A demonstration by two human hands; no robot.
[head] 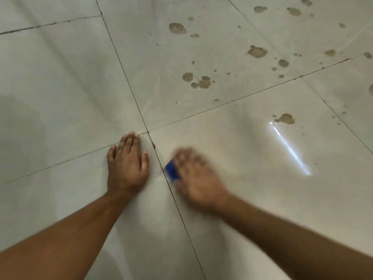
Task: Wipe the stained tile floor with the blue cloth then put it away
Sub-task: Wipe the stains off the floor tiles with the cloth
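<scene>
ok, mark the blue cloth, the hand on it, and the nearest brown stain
blue cloth (pixel 172 172): head view, exposed corner beside the fingers.
right hand (pixel 196 178): head view, blurred back of hand.
brown stain on the pale tile floor (pixel 285 118): head view, centre of blotch.

I see a pale tile floor (pixel 232 142) with dark grout lines; brown stains (pixel 257 51) spatter its far right tiles. My left hand (pixel 127 164) lies flat on it, the blue cloth (pixel 171 170) just beside
</scene>
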